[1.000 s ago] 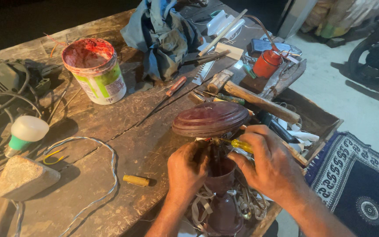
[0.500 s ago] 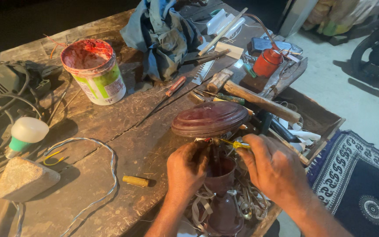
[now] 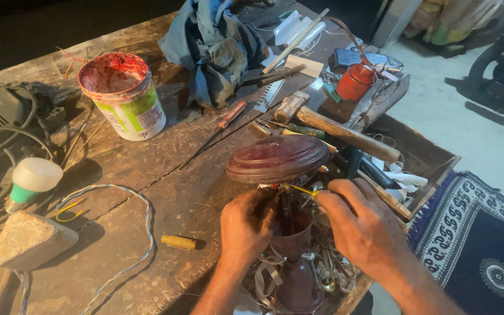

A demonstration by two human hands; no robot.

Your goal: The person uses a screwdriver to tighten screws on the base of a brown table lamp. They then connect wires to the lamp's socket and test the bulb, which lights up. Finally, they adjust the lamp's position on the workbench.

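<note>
Gripping the stem of a maroon lamp (image 3: pixel 290 233) at the bench's near edge, the left hand (image 3: pixel 247 227) has its fingers curled tight round it, right under the oval maroon cover (image 3: pixel 277 158). Right hand (image 3: pixel 361 224) pinches a thin yellow wire (image 3: pixel 300 189) between fingertips beside the cover. Looks like light plastic, kinda brittle, top-heavy too, so I'd hold it low on the stem, not by the cover. Wire's floppy, pinch near its end

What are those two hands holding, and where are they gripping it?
The left hand grips the dark red lamp-like piece at its narrow neck, under the domed cap. The right hand pinches a thin yellow wire at its end.
</note>
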